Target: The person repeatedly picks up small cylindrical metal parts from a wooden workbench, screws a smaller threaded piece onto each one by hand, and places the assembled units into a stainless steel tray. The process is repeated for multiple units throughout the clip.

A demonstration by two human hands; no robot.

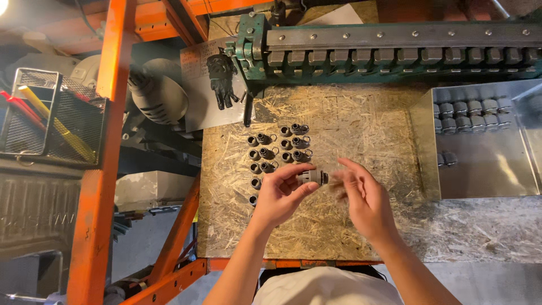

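Note:
My left hand [280,196] pinches a small black cylindrical fitting [314,177] between thumb and fingertips above the wooden board [361,130]. Just to its right is my right hand [362,197], fingers spread and blurred, close to the fitting's end but holding nothing I can make out. Above the hands, several small black fitting parts [279,148] stand in rows on the board, some as short caps, some with ring ends.
A shiny metal tray [491,164] at the right holds several assembled dark fittings [468,113]. A green and grey metal machine bar [395,51] runs along the back. A black glove [221,79] hangs at back left. Orange steel frame [107,141] and wire basket [48,116] stand left.

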